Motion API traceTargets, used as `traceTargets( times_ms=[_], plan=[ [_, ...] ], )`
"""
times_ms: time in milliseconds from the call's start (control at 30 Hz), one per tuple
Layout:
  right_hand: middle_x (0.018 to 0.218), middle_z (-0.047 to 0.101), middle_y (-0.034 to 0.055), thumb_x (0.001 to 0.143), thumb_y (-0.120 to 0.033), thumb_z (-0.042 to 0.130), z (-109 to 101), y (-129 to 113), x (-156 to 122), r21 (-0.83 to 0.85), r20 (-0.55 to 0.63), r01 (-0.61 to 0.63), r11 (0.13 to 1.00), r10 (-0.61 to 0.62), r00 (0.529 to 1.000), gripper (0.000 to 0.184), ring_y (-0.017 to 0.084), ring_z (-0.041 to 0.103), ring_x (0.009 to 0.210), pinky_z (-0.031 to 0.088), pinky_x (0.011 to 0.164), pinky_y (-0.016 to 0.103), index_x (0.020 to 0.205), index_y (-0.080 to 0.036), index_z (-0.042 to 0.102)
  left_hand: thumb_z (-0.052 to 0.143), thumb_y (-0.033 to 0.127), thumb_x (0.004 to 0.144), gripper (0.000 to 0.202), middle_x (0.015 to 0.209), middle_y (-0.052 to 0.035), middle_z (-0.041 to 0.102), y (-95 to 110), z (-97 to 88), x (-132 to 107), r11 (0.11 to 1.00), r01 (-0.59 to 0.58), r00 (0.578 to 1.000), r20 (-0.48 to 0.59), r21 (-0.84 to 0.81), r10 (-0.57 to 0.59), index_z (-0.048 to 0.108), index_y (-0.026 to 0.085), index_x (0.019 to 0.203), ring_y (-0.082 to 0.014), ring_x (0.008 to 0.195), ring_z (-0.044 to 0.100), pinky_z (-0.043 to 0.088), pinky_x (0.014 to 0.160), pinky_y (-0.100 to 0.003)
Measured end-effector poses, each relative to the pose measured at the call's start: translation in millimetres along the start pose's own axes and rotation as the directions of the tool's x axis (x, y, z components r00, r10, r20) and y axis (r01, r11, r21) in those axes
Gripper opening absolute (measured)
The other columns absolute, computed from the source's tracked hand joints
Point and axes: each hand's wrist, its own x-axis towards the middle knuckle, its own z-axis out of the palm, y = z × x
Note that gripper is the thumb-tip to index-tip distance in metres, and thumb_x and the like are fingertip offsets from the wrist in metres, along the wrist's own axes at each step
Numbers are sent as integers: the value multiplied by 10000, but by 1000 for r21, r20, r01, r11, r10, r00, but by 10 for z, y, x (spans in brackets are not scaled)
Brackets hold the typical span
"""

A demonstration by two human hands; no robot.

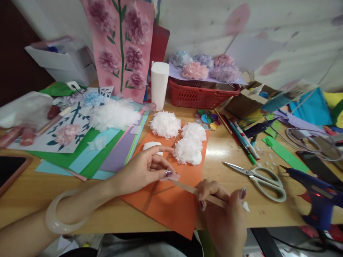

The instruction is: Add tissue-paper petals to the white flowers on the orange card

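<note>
My left hand (144, 166), with a pale bangle (55, 216) on its wrist, pinches a small translucent pinkish-white piece of thin paper (175, 176) between thumb and fingers. In my right hand (226, 210) is a flat wooden stick (187, 187), its far end touching or just under that piece. Both hands are above an orange sheet (174, 214). Fluffy white paper flowers lie beyond them: one at the back left (165, 124), and two clustered ones (187, 150) to the right. A white card piece (152, 145) is partly hidden behind my left hand.
Scissors (252, 173) and a blue glue gun (316, 192) with a red light lie to the right, near pens (241, 135). Coloured sheets (112, 153) and a white tissue heap (115, 114) are left. A red basket (203, 94) and white container (160, 85) stand behind.
</note>
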Motion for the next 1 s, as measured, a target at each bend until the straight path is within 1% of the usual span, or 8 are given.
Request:
traceTargets(
  times_ms=[167,300,400,500,633,767,933,1000],
  plan=[
    [530,524,32,924,-798,376,11,1,17,-25,-26,8,1000,-8,1000,725,156,485,522,354,511,301,659,-237,752,680,241,884,412,967,-53,794,27,-4,-34,1000,-15,999,49,6,14,537,201,1268,-193,961,755,548,881,-336],
    [522,524,34,920,-796,398,21,-22,20,-42,-74,18,999,-21,997,724,154,496,526,365,526,304,623,-228,736,708,202,851,479,969,-41,784,7,-2,-42,1000,4,997,74,4,-4,532,220,1296,-194,964,751,552,867,-332],
    [503,494,25,942,-754,419,25,-50,17,-28,-164,95,995,-98,982,700,152,493,523,376,543,310,588,-228,714,690,177,849,482,991,-48,776,-25,-9,-29,1000,-16,998,69,-7,17,530,213,1302,-198,968,756,548,907,-358],
    [503,473,16,975,-691,425,36,-67,9,-17,-230,136,991,-136,964,666,150,471,517,355,538,316,569,-234,690,689,152,838,501,1008,-36,753,-48,-19,-16,999,-41,997,61,-24,43,524,220,1306,-187,953,756,552,887,-341],
    [487,460,17,960,-722,421,88,-50,-11,-22,-167,89,996,-92,982,694,153,461,522,347,546,317,526,-231,651,673,169,858,472,995,-22,745,-69,-1,-25,999,-48,998,49,22,47,526,236,1302,-177,961,743,552,869,-323],
    [510,486,30,971,-714,404,115,-12,-39,-46,-148,78,996,-84,985,695,163,470,569,353,579,317,544,-226,655,685,225,862,456,941,-10,752,-85,32,-43,996,-19,1000,23,87,17,550,246,1298,-181,935,731,554,832,-318],
    [524,494,32,980,-702,394,66,-8,-44,-87,-151,74,993,-87,985,690,160,461,576,342,567,306,565,-223,666,636,218,898,417,964,-13,764,-63,33,-46,998,-10,999,50,70,7,545,243,1305,-173,934,736,549,836,-306],
    [522,491,30,979,-698,407,69,-19,-41,-93,-165,76,993,-91,982,678,157,459,569,337,552,300,570,-225,668,641,253,909,405,957,-13,763,-45,37,-49,999,-1,998,62,46,-2,545,237,1303,-173,925,739,551,851,-313]
  ],
)
